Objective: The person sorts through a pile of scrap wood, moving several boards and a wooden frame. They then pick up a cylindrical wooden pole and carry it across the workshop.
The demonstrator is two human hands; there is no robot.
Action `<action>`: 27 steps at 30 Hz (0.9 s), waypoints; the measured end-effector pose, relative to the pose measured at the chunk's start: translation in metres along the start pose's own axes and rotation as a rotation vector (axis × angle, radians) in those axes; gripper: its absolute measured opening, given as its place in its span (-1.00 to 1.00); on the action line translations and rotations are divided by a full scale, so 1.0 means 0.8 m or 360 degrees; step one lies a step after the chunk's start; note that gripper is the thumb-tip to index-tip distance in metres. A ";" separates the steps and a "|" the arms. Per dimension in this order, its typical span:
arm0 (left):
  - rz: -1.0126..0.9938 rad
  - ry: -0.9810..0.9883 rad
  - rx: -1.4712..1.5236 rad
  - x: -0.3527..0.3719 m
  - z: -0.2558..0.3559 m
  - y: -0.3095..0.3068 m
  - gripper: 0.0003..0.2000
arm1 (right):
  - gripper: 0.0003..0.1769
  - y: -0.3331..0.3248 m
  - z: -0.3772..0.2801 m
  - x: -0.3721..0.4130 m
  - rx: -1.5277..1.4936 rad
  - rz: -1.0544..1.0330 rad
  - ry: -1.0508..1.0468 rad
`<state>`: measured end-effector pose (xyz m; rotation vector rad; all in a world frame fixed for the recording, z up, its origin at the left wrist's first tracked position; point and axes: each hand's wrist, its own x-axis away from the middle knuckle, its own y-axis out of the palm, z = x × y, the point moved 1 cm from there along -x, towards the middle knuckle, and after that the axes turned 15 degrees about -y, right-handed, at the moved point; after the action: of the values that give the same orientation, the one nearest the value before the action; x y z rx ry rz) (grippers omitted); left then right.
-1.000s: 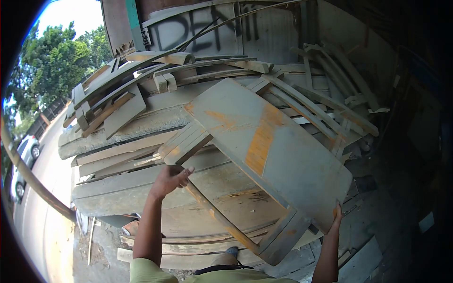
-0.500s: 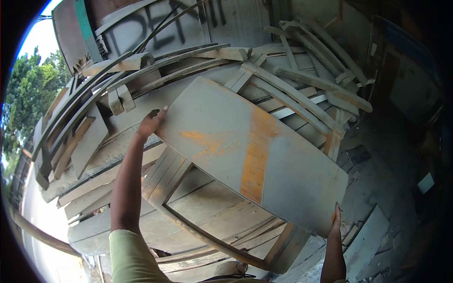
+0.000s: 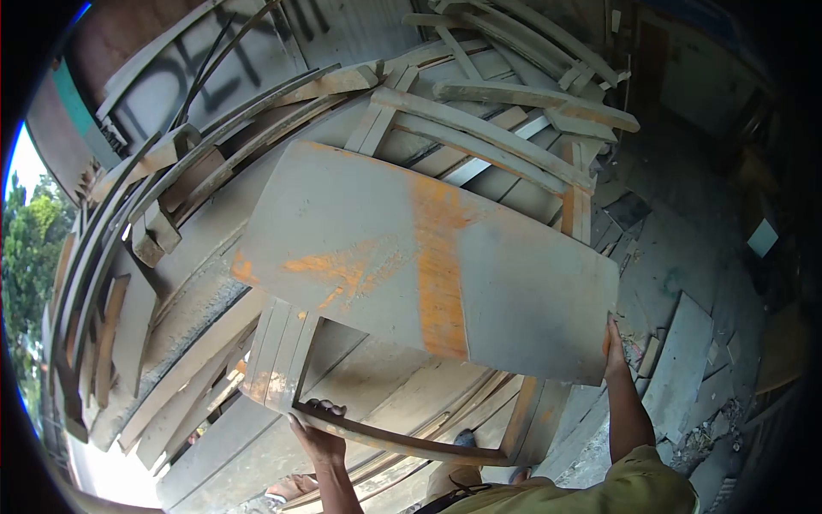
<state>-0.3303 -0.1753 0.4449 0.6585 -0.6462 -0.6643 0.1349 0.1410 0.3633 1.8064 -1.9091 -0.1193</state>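
A large grey board (image 3: 411, 257) with orange-brown streaks is fixed on a grey wooden frame (image 3: 291, 360) and tilts in front of me. My left hand (image 3: 318, 433) grips the frame's curved lower rail from underneath. My right hand (image 3: 613, 343) presses flat against the board's lower right corner. The piece hangs above a heap of grey planks.
A big stack of grey planks and curved wooden strips (image 3: 171, 223) fills the left and back. A wall with black spray-painted letters (image 3: 214, 60) stands behind it. Loose boards and scraps (image 3: 681, 360) lie on the ground at right. Trees (image 3: 26, 257) show at far left.
My left hand left the board's upper left edge and now grips the frame's lower rail. The board has swung up and flatter toward me. My right hand stays on the lower right corner.
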 end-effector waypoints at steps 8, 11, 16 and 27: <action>-0.0641 -0.0051 0.0321 -0.038 0.017 -0.039 -0.77 | -0.09 -0.003 0.016 0.000 0.0160 0.0021 0.0040; -0.0535 -0.0073 0.0244 -0.031 0.023 -0.034 -0.80 | -0.04 -0.025 0.029 -0.003 0.0071 -0.0088 0.0158; 0.0095 0.0089 0.0041 -0.009 0.002 -0.004 -0.77 | -0.01 -0.044 0.043 -0.010 0.0269 0.0028 0.0077; 0.0593 0.0254 -0.0180 0.001 -0.010 0.000 -0.59 | 0.02 -0.068 0.080 -0.028 0.0035 -0.0255 0.0236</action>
<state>-0.3238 -0.1732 0.4402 0.4638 -0.5590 -0.2962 0.1582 0.1388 0.2795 1.9253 -1.6699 -0.0189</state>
